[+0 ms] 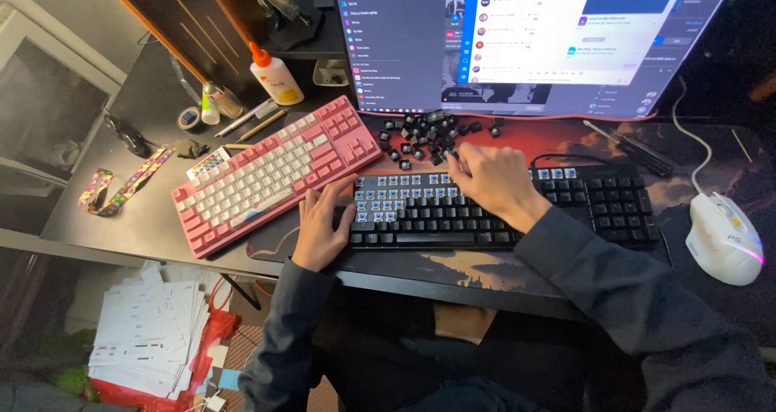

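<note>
A black keyboard point(566, 206) lies in front of me on the desk mat, with several keycaps removed at its upper left so blue switches show. My left hand point(322, 222) rests flat on the keyboard's left end, fingers spread, touching the pink keyboard's corner. My right hand point(489, 178) reaches over the top row, fingertips closed near the pile of loose black keycaps point(424, 133) behind the keyboard; what it pinches is hidden. A pink and white keyboard point(271, 170) lies angled to the left.
A large monitor point(533, 32) stands behind. A white mouse point(722, 236) sits at the right, a screwdriver point(634, 149) near the monitor base. A glue bottle point(275, 77), tape roll point(189, 119), pens and a lanyard point(121, 186) lie left. Papers point(149, 335) lie on the floor.
</note>
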